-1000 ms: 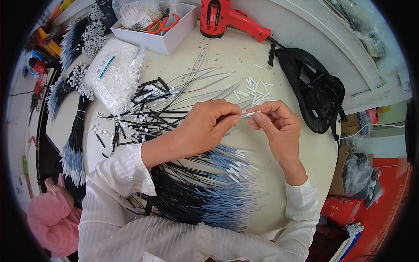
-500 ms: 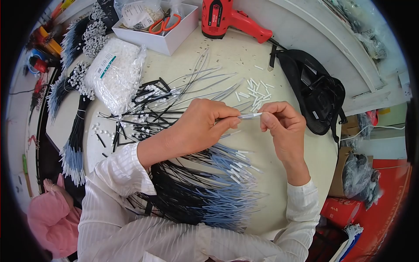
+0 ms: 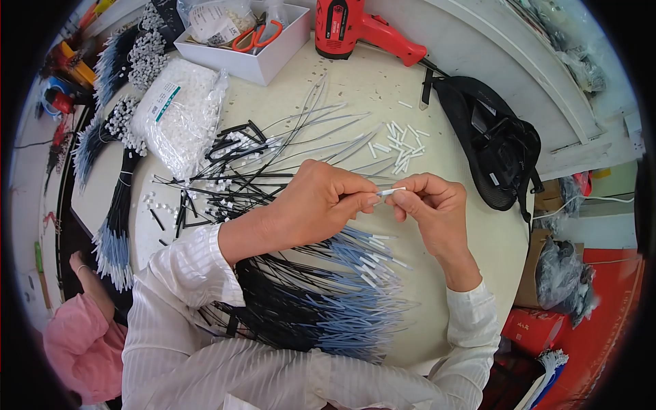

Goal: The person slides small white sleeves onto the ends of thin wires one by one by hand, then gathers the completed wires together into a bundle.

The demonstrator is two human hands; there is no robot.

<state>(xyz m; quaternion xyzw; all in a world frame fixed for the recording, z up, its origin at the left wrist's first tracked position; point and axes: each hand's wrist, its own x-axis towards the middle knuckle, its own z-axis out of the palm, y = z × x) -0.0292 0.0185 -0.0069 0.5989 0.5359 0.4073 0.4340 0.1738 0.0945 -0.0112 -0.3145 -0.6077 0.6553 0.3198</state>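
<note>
My left hand (image 3: 318, 203) is closed in a pinch on a thin pale wire close to its end. A small white sleeve (image 3: 393, 192) is at that end, in line with the wire. Thumb and forefinger of my right hand (image 3: 434, 210) pinch the sleeve, almost touching my left fingertips. How far the wire sits inside the sleeve is hidden by the fingers. Below my hands lies a big bundle of black and blue-grey wires (image 3: 294, 301), a few tipped with white sleeves (image 3: 372, 270). Loose white sleeves (image 3: 404, 145) are scattered just beyond my right hand.
A red heat gun (image 3: 369, 31) and a white box (image 3: 249, 51) with orange-handled scissors stand at the back. A clear bag of white parts (image 3: 181, 116) lies left, near tied wire bundles (image 3: 123, 205). A black bag (image 3: 485, 143) is right. Another person's pink sleeve (image 3: 82, 342) shows lower left.
My right hand has moved left and slightly down, closer to my left hand, its fingers now further over the sleeve. At lower left, the other person's forearm has come into view.
</note>
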